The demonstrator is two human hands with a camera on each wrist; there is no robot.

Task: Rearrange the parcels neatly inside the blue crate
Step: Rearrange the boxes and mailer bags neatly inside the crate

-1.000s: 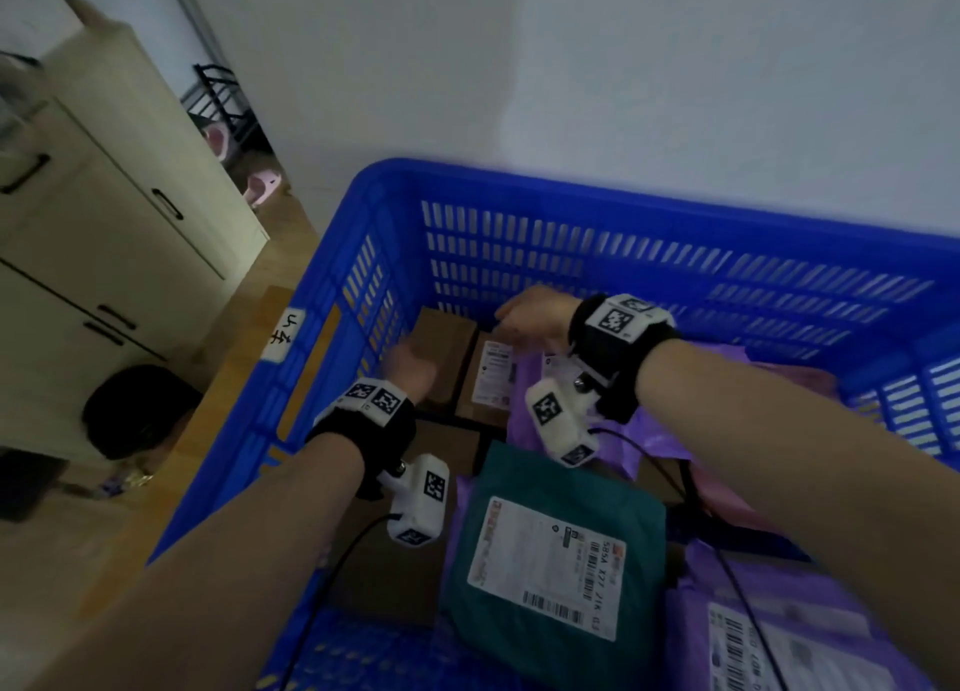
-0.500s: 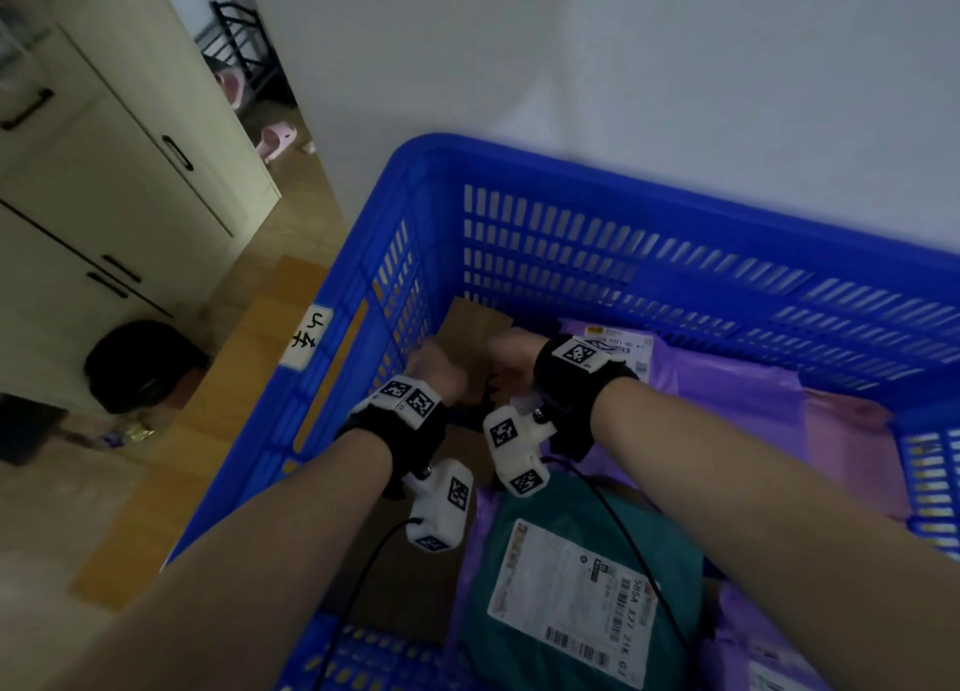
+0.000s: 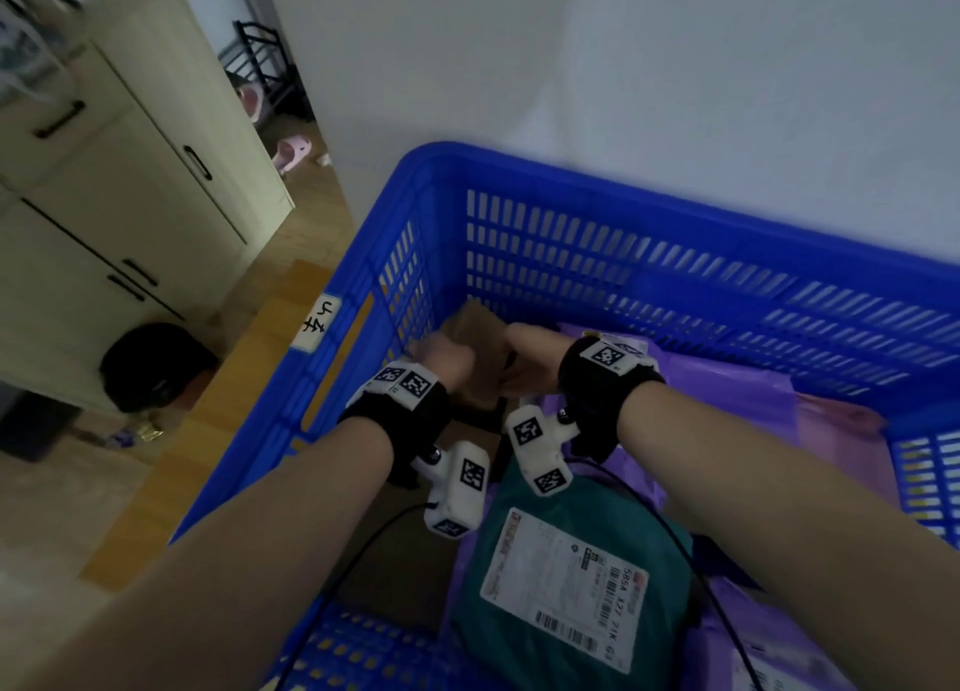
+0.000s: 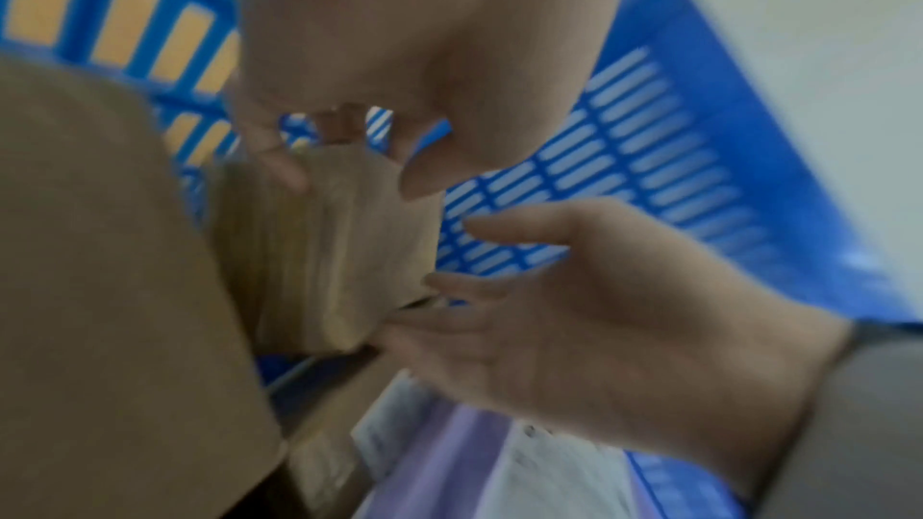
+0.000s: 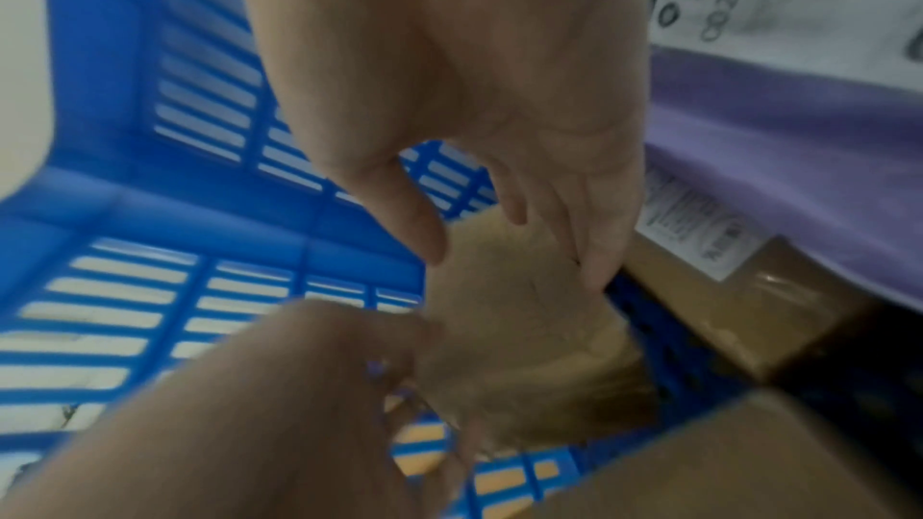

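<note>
Blue crate (image 3: 441, 223) corner: cardboard box (image 3: 480, 334) on edge

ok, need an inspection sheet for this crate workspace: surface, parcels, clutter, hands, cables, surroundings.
Surface: blue crate, slotted walls, handwritten label on left rim.
Job's things: small cardboard box standing in the far-left corner; large cardboard box near left; teal parcel, label up; purple parcels; pink parcel at right.
Clutter: nothing seen.
Hands: left hand pinches the small box's top; right hand lays straight fingers against its side.
Cables: black cables from the wrist cameras trail over the parcels.
Surroundings: cream cabinet, wooden floor, pink slippers, white wall.
</note>
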